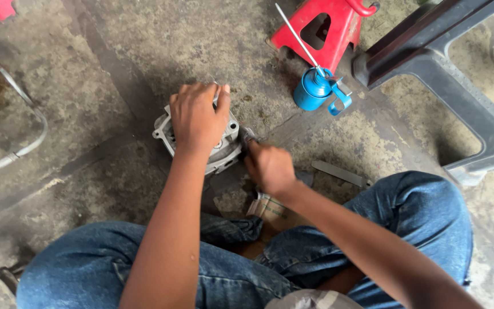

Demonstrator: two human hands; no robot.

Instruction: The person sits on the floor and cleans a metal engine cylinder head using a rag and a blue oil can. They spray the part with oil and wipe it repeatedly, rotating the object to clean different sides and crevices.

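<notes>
Clearly the left hand [196,117] clamps the casing [224,150] from above; beside it the right hand [270,167] grips a tool [248,138]. A slipping tool could gouge the casing or jab the left fingers.

Dull silver-grey metal housing [224,150] lying on mottled grey-brown concrete floor [115,68] with dark stains; bright blue oil can [313,90] with a pale silver spout; red jack stand [322,28]. Faded blue denim trousers [424,223], a plain grey flat metal strip [340,173], and a tan cardboard box [269,209] with green print. Dark grey plastic stool frame [458,74] at upper right.
</notes>
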